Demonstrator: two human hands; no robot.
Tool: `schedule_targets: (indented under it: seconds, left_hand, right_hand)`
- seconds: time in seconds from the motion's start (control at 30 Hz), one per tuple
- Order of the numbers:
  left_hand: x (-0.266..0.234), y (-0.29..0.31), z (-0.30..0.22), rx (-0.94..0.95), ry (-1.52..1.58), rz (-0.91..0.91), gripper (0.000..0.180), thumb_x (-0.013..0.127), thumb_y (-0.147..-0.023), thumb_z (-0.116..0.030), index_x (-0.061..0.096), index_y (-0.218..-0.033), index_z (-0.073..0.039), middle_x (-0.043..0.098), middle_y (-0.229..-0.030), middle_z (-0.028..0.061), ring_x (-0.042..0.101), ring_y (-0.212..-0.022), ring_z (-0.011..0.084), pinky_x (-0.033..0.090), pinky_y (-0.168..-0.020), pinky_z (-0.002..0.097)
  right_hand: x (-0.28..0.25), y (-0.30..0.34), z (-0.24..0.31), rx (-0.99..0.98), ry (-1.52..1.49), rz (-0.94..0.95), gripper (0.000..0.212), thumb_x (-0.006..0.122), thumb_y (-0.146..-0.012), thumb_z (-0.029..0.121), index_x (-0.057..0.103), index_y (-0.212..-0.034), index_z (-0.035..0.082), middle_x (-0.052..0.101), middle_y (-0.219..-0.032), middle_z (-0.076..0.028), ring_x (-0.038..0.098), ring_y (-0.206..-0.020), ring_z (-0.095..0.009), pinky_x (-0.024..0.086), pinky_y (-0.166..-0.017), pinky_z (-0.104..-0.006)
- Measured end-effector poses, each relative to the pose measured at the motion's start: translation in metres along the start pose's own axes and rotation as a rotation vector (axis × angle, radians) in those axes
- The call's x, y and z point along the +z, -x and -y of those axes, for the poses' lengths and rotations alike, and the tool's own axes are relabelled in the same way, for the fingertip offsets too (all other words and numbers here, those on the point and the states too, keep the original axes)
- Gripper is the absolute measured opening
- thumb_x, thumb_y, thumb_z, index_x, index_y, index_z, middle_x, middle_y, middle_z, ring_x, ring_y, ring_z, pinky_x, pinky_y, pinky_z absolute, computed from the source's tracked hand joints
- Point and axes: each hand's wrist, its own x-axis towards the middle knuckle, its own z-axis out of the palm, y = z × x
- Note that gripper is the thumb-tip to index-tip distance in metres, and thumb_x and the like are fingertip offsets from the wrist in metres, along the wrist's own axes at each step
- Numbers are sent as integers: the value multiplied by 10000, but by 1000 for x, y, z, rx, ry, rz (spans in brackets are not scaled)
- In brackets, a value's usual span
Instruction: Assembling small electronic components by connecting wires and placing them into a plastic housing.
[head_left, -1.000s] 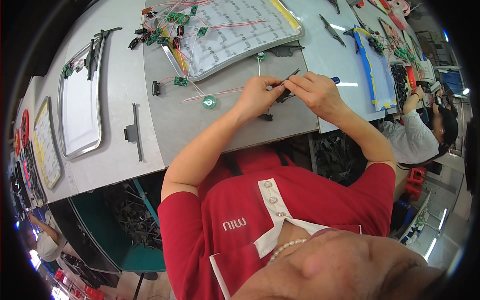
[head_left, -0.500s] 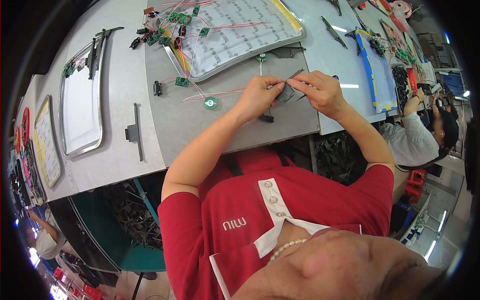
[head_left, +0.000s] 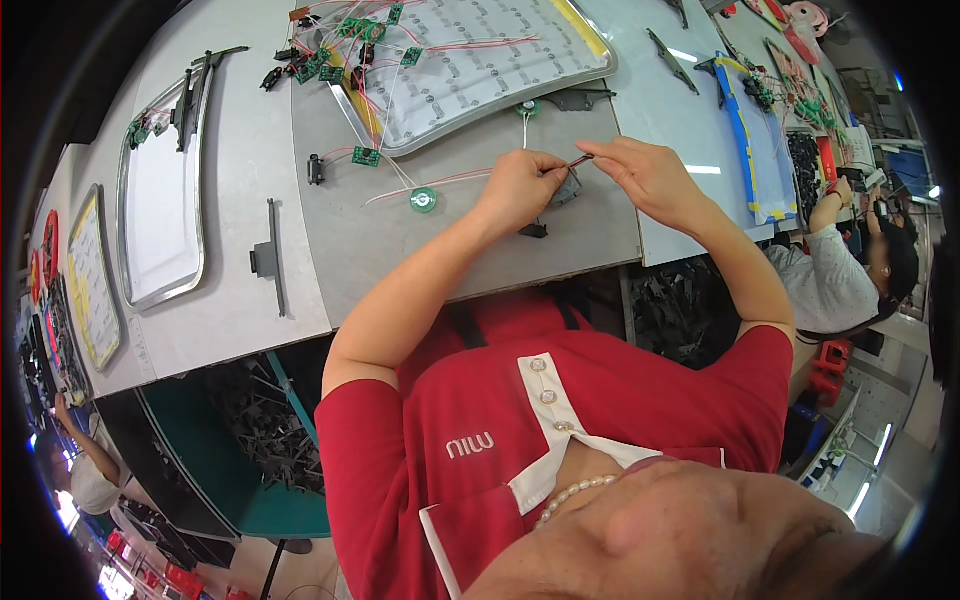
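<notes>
Over the grey tabletop, my left hand pinches a small dark grey plastic part between thumb and fingers. My right hand is closed at the upper end of that part, thumb against fingertips; the fingers cover much of what they grip. Below my left hand lies a small black piece. To the left rests a round green disc with thin wires, joined to a small green circuit board and a black component.
Beyond my hands lies a metal-rimmed panel with a heap of wired green boards at its left. A slim dark bracket and another framed panel are leftward. Bins of dark parts sit below. A co-worker is at right.
My right hand has shifted up along the grey part and its fingers now pinch near the upper end. My left hand stays nearly in place, still holding the part.
</notes>
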Motion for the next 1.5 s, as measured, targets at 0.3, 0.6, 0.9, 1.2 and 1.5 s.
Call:
schedule_targets:
  seconds: [0.3, 0.6, 0.9, 1.2, 1.5]
  left_hand:
    - [4, 2, 2, 108, -240, -4, 223, 583, -812, -157, 667, -948, -1, 647, -798, 192, 618, -662, 252, 472, -635, 335]
    - [5, 2, 4, 131, -300, -4, 217, 588, -802, -163, 675, -936, -16, 645, -746, 186, 623, -645, 294, 476, -627, 361]
    - [6, 1, 5, 155, -359, -4, 208, 587, -798, -162, 677, -924, -21, 641, -736, 184, 618, -644, 311, 477, -632, 379]
    - [10, 1, 9, 198, -393, -35, 181, 586, -785, -133, 682, -897, -28, 646, -779, 163, 619, -659, 318, 476, -639, 390]
    - [9, 0, 9, 207, -393, -16, 157, 572, -773, -138, 693, -825, -54, 634, -750, 182, 608, -738, 353, 474, -669, 433]
  right_hand:
    - [-7, -9, 11, -101, 350, 322, 256, 542, -836, 140, 639, -1072, 152, 615, -736, -72, 603, -674, -256, 460, -590, -358]
    - [-5, -18, 16, -89, 447, 394, 273, 547, -700, 39, 675, -927, 120, 624, -691, -124, 614, -660, -315, 482, -580, -410]
    - [-5, -24, 16, -52, 381, 457, 205, 540, -694, 29, 683, -825, 95, 616, -676, -160, 604, -665, -345, 475, -594, -429]
    - [-8, -36, 31, -13, 476, 587, 174, 587, -755, 90, 699, -888, 94, 625, -689, -154, 610, -678, -323, 479, -612, -399]
    - [5, -22, 57, -176, 734, 602, 43, 603, -652, 64, 635, -677, 50, 610, -636, -111, 629, -626, -249, 470, -542, -365]
